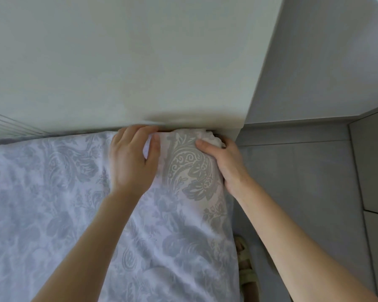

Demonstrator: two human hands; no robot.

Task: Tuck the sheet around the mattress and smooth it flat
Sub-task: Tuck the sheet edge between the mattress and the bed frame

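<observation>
Filling the upper half of the view, a pale flat panel (118,62) stands upright at the head of the bed, its lower edge running from 9 o'clock across to 3 o'clock. Below it the sheet (52,192), white with a grey floral and paisley pattern, covers the bed from the 6 o'clock edge up to the panel; the mattress is hidden under it. The sheet's visible long axis runs from 6 toward 12 o'clock. Its right edge drops over the side of the bed, and the covered corner points toward 1 o'clock, touching the panel. Light creases cross the cloth at 8 o'clock. Grey tiled floor (303,182) takes the 3 to 5 o'clock side.

Both bare forearms come in from 6 o'clock. The left hand (133,158) lies palm down on the sheet just left of the corner, its fingers (138,131) together and nearly straight, tips at the gap beneath the panel, thumb pressed against a raised fold. The right hand (225,164) grips the corner from the side: the thumb lies on top, and the fingers curl round the edge, partly hidden, clamped on a bunched white wad of the sheet. At 5 o'clock a foot in a pale sandal (246,271) stands on the floor just beside the bed.
</observation>
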